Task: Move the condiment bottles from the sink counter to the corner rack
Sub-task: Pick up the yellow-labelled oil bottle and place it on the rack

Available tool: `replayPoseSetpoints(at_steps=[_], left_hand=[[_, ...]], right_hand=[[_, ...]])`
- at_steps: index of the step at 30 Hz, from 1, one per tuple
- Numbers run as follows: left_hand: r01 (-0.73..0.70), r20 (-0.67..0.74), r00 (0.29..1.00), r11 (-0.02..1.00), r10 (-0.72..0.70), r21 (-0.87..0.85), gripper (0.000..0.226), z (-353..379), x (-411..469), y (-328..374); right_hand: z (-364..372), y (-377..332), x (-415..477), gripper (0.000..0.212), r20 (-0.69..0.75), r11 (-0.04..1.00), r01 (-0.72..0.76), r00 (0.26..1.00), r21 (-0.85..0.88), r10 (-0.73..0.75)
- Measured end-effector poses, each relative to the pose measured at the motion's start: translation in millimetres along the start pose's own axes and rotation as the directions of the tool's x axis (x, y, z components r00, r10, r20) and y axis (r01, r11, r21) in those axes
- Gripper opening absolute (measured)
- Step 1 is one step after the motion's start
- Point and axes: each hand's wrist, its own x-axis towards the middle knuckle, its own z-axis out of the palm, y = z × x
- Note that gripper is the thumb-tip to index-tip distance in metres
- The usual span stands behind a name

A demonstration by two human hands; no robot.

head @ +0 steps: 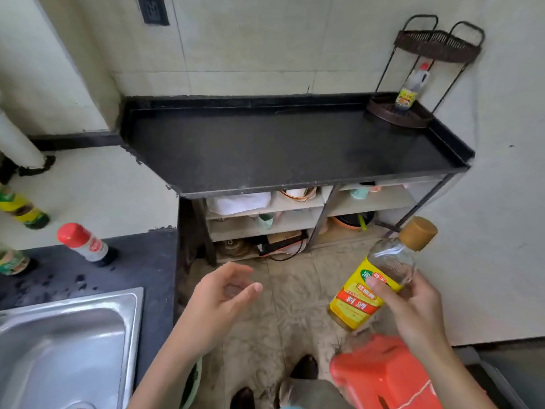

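my right hand (413, 314) grips the clear yellow-labelled bottle with tan cap (380, 278), tilted above the floor | my left hand (221, 293) loosely spread, holding nothing | dark wire corner rack (413, 113) holds one bottle

Right hand (413, 308) grips a yellow-labelled bottle (380, 278); left hand (224, 293) hangs relaxed, holding nothing.

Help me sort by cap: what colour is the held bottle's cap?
Tan, cork-like cap on the cooking wine bottle in the right hand; head view.
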Motion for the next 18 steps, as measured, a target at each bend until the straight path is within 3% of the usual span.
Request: replayPoseSetpoints(at_steps=[9, 18], left_hand=[[0.061, 0.234, 0.969, 0.995, -0.079, 0.082, 0.024, 83.9, 132.6, 49.9], [-0.036, 0.208, 0.976, 0.986, 0.07, -0.165, 0.031, 132.8, 271.5, 160.6]], right_hand=[[-55.2, 22.1, 140.6, 0.031, -0.134, 0.999, -0.039, 0.99, 0.032, 0.043], [-109.9, -0.3, 298.4, 0.033, -0.194, 0.998, -0.048, 0.98, -0.027, 0.041]])
